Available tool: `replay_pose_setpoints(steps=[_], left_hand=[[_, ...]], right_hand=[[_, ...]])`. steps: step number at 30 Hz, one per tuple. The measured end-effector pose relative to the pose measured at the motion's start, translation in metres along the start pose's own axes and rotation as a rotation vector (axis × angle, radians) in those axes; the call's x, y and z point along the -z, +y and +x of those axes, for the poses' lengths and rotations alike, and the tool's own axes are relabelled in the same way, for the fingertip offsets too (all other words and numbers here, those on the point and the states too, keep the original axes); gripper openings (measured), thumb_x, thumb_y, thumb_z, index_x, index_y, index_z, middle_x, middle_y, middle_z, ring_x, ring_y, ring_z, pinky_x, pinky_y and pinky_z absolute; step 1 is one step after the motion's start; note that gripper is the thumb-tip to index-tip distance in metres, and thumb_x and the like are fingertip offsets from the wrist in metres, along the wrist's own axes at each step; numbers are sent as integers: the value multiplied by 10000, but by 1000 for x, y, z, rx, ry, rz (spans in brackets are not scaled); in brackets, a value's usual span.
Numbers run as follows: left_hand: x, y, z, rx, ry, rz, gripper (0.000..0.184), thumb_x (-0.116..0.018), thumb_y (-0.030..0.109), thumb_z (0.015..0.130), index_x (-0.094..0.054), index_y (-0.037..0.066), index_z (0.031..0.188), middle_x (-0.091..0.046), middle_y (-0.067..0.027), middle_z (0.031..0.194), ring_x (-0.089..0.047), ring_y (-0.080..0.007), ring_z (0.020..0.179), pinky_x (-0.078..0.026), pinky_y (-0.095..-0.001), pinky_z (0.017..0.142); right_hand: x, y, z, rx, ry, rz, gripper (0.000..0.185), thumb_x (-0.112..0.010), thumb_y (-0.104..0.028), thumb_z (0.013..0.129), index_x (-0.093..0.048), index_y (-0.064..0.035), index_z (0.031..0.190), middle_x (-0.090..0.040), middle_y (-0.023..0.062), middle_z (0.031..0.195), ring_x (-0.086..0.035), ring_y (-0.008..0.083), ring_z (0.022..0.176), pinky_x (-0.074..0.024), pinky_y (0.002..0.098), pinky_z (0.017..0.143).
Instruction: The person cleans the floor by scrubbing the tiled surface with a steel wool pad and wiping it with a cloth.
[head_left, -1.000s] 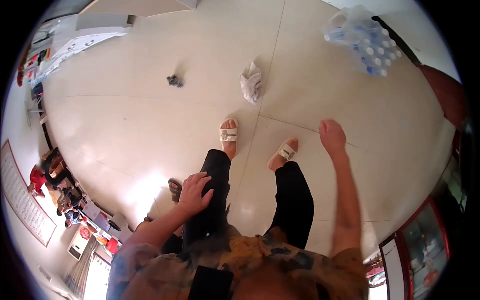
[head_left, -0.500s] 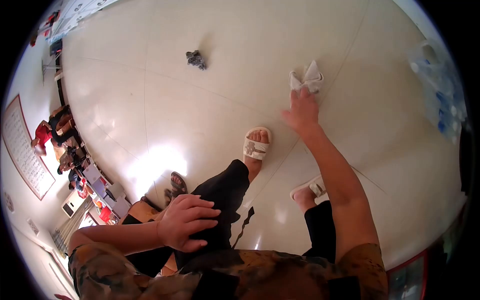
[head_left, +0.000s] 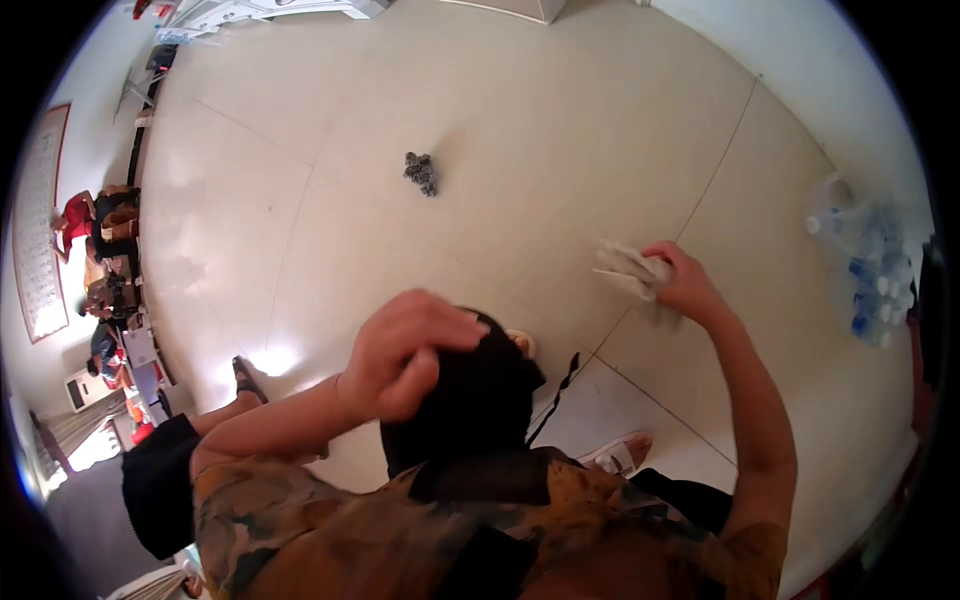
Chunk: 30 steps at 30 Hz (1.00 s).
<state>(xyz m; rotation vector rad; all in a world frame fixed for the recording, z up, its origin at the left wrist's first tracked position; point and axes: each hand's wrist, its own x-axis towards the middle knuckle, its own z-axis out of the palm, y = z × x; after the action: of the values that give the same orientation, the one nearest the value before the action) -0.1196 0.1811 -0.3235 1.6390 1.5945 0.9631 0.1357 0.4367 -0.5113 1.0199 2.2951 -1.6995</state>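
My right hand is closed on a whitish cloth, which is blurred and hangs above the tiled floor to the right of centre. Over my bent knee in black trousers, my left hand is raised with its fingers apart and holds nothing. A small dark grey crumpled item lies on the floor ahead of me.
A clear bag of plastic bottles stands by the right wall. White furniture is at the top left. Several people are at the far left, and another person's leg is close on my left.
My right hand has picked the whitish cloth up off the floor and drawn it back. My left hand has lifted from my thigh. Another person, on the left, shows more fully.
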Motion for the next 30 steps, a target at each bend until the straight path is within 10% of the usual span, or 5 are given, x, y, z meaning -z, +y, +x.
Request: replay_pose_setpoints(steps=[6,11,15,21,30], left_hand=[[-29,-93,-8,586,616,-841,335,-379,271,977,-602,24,945,-634,-71,873,-610,-157,829,-477,-287,753],[-38,-211,-15,912,926,-573,276,-524,263,922,-572,-6,968,-624,-98,882,-597,-176,793,-486,-282,708],[-43,-337,-13,848,1108,489,459,-687,271,773,-503,18,1110,-535,-123,985,-546,-232,904,-464,-333,794],[-23,-369,7,878,888,467,517,-690,153,750,-425,34,1178,-529,-169,1048,-542,-266,936,-453,-370,827],[-12,-336,-28,650,468,-555,469,-645,65,821,-398,84,1219,-574,-59,904,-544,-113,775,-447,-255,650]], right_hand=[[59,-34,-90,-275,101,275,593,-569,34,574,-536,-38,1162,-589,49,1033,-550,160,996,-428,291,887],[43,-42,-132,-260,187,688,647,-513,53,578,-480,25,1224,-579,56,1107,-551,180,1042,-393,282,952],[31,-38,-145,-325,209,630,642,-495,56,590,-466,40,1231,-575,75,1134,-548,190,1067,-396,295,955],[30,-29,-162,-315,333,599,644,-492,54,595,-469,43,1239,-582,78,1125,-555,193,1057,-396,297,958],[44,-27,-248,-315,539,263,524,-536,27,632,-558,-9,1155,-608,37,1030,-538,140,976,-409,261,895]])
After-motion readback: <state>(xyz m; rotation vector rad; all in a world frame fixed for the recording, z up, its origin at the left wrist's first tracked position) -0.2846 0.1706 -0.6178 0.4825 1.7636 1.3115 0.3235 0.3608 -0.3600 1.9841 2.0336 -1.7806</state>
